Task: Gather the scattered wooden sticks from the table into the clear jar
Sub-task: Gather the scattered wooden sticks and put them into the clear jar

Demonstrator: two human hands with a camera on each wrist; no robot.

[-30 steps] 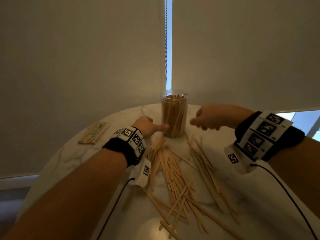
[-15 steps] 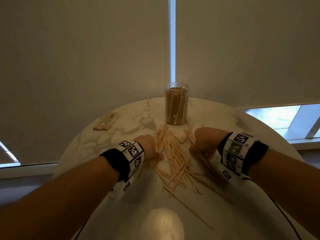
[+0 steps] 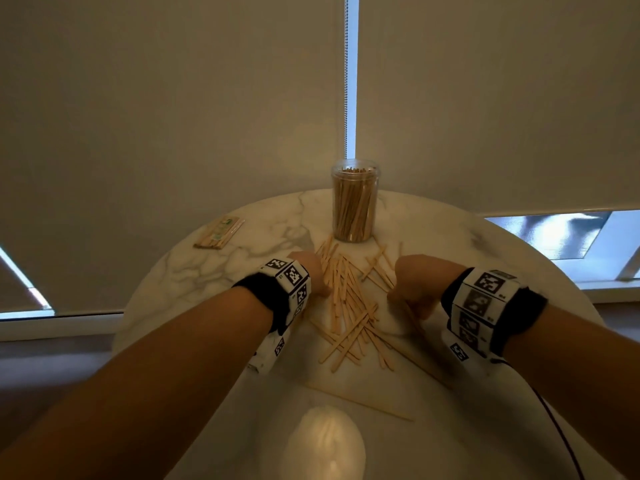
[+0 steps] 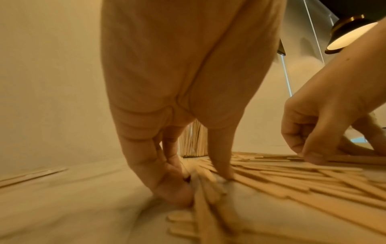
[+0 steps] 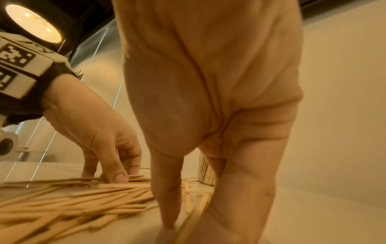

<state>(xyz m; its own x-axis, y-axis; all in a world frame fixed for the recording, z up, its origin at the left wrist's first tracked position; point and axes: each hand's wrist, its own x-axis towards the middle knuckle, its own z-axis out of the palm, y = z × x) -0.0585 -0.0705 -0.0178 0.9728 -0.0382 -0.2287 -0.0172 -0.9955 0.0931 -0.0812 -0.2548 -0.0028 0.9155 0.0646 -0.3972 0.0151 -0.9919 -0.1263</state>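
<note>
Both hands pinch flat pale wooden sticks [image 3: 349, 306] on a round marble table [image 3: 194, 271], left hand [image 3: 311, 271] and right hand [image 3: 415, 285] near the stick-filled clear plastic jar [image 3: 355, 202].

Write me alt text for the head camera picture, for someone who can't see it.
Two hands, the left hand and right hand, reach down into a pile of scattered wooden sticks on a round marble table. Behind the pile stands a clear jar full of sticks, and a small bundle of sticks lies far left.
</note>
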